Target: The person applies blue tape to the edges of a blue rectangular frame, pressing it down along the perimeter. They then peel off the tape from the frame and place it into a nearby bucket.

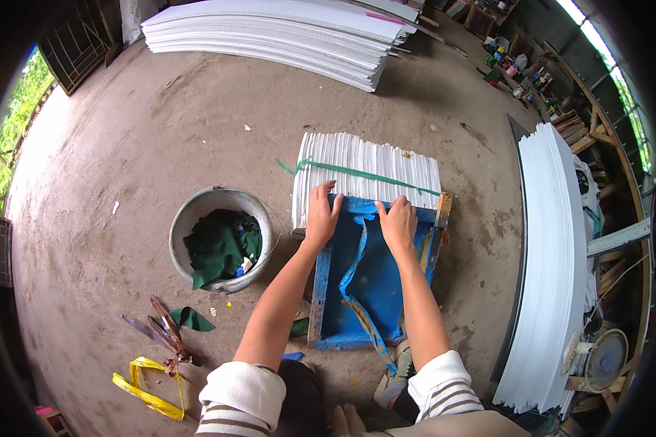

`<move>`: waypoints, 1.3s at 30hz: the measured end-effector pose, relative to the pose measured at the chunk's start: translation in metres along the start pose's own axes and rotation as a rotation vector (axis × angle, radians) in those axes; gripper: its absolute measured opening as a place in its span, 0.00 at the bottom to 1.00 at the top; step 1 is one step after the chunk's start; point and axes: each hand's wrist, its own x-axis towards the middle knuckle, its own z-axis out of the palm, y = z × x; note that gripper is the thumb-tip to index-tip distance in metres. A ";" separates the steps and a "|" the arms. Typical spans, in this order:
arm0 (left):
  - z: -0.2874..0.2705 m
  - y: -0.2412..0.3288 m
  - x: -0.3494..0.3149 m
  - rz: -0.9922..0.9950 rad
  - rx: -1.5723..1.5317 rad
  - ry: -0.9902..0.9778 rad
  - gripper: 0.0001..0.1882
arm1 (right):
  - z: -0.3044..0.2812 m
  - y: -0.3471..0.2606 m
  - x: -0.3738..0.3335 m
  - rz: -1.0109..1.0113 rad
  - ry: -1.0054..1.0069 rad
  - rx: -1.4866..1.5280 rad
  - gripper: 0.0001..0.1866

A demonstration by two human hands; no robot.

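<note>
Both my hands are closed over the far edge of a shallow, blue-lined wooden frame (383, 284), which is tilted in front of me. My left hand (321, 218) grips near its far left corner. Toward the right of the same edge, my right hand (399, 227) has its thumb pointing inward. A torn blue strip (350, 277) hangs from the edge between my hands, down across the frame toward my shoe. Against the frame's far side lies a bundle of white strips or sheets (364, 156), bound with a green tie (357, 172).
Left of the frame stands a grey bucket (178, 244) with dark green cloth (222, 247) inside. Nearer me lie a yellow strap (149, 399) and brown scraps (169, 335). White sheets (270, 33) are stacked far off, with another stack (550, 269) and a fan (606, 360) at right.
</note>
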 end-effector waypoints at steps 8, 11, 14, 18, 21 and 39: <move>0.005 0.010 -0.005 -0.193 -0.031 0.074 0.12 | -0.004 0.005 0.031 0.411 -0.636 0.520 0.30; 0.004 0.001 -0.004 -0.215 -0.145 0.085 0.12 | -0.003 -0.002 0.028 0.521 -0.640 0.611 0.28; 0.006 0.000 -0.003 -0.197 -0.153 0.108 0.11 | 0.000 0.001 0.029 0.479 -0.594 0.583 0.23; 0.011 0.004 -0.002 -0.168 -0.051 0.128 0.11 | 0.023 0.011 0.024 0.255 -0.305 0.430 0.19; 0.012 0.010 -0.004 -0.224 0.048 0.084 0.12 | 0.028 0.002 0.009 0.125 -0.033 0.234 0.21; 0.013 0.007 -0.005 -0.201 0.139 0.094 0.11 | -0.003 -0.032 -0.041 -0.141 0.113 0.346 0.16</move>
